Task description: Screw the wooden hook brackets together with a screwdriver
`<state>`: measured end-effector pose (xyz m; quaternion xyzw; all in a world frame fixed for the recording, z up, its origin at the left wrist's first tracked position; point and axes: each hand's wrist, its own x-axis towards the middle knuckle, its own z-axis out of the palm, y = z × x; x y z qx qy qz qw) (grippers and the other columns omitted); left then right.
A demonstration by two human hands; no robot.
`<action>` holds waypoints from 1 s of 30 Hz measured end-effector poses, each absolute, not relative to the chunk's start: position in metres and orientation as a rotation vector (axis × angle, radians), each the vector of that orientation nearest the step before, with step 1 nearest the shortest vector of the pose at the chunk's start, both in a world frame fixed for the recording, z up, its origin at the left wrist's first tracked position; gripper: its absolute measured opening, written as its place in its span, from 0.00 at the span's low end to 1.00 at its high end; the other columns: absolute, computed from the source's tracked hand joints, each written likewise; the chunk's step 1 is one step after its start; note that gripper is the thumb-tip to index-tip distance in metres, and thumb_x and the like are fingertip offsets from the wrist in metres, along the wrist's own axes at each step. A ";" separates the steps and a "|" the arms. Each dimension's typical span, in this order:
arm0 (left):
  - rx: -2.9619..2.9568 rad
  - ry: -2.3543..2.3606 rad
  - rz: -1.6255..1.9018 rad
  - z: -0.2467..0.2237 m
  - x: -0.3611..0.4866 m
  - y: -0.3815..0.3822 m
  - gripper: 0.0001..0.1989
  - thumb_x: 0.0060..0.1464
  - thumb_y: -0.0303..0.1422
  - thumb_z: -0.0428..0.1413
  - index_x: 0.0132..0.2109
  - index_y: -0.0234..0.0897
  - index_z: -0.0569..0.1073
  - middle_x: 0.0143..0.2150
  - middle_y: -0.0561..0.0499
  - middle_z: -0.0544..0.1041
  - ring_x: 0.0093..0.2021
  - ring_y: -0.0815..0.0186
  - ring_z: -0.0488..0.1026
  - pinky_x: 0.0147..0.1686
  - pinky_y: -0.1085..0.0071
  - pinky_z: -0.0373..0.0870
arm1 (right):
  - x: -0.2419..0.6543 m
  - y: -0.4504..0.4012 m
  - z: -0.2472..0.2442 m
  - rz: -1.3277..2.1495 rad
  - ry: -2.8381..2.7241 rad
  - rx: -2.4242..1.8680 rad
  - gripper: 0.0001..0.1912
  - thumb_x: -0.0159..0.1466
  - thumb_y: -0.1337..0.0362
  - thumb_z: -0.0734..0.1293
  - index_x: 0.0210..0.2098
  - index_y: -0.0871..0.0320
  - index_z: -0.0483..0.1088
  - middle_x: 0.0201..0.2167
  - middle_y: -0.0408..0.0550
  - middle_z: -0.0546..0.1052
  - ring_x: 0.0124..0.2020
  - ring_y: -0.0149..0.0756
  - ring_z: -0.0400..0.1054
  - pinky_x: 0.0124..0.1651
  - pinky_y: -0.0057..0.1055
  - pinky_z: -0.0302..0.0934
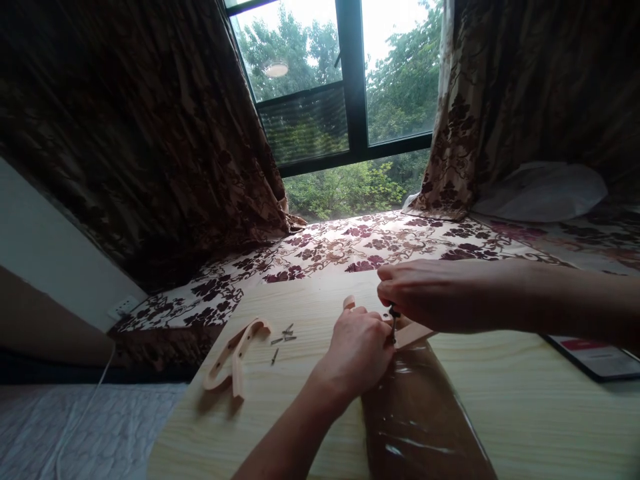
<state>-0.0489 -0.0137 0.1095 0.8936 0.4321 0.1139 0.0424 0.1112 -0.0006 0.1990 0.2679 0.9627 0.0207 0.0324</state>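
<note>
My right hand [425,293] grips the screwdriver [394,325]; my left hand [357,345] clasps the wooden piece [413,335] at the brown package's [420,413] far end. Tilted pressure could make the tip skid into me.

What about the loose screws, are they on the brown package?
No, the loose screws lie on the table, left of the left hand.

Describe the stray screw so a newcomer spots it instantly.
On the pale wood-grain tabletop, left of the left hand, lie two curved wooden pieces. Just to their right are several small screws. The stray screw is nearest the camera, apart from the others bunched beyond it.
</note>
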 end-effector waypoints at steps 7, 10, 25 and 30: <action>2.709 1.308 0.326 0.114 -0.048 -0.012 0.07 0.50 0.27 0.54 0.26 0.38 0.73 0.30 0.54 0.78 0.35 0.63 0.73 0.60 0.51 0.51 | 0.113 -0.001 0.198 0.068 2.951 0.825 0.10 0.59 0.79 0.58 0.27 0.62 0.66 0.26 0.45 0.64 0.25 0.31 0.55 0.28 0.28 0.50; 2.688 1.332 0.314 0.114 -0.048 -0.011 0.07 0.50 0.28 0.54 0.28 0.40 0.75 0.30 0.54 0.79 0.34 0.63 0.74 0.60 0.50 0.50 | 0.113 0.000 0.198 0.074 2.944 0.844 0.10 0.57 0.79 0.59 0.27 0.62 0.66 0.26 0.45 0.64 0.24 0.31 0.55 0.27 0.29 0.49; 2.648 1.325 0.314 0.111 -0.048 -0.007 0.06 0.48 0.28 0.53 0.29 0.42 0.75 0.28 0.57 0.77 0.30 0.66 0.73 0.60 0.45 0.48 | 0.119 0.003 0.196 0.077 2.943 0.872 0.10 0.58 0.80 0.59 0.27 0.63 0.66 0.23 0.41 0.59 0.24 0.30 0.49 0.27 0.30 0.48; 2.665 1.350 0.322 0.112 -0.048 -0.007 0.05 0.48 0.28 0.54 0.26 0.39 0.71 0.27 0.56 0.76 0.30 0.65 0.72 0.59 0.47 0.52 | 0.116 0.005 0.196 0.084 2.946 0.853 0.10 0.58 0.81 0.59 0.26 0.63 0.66 0.24 0.42 0.58 0.25 0.30 0.50 0.29 0.30 0.50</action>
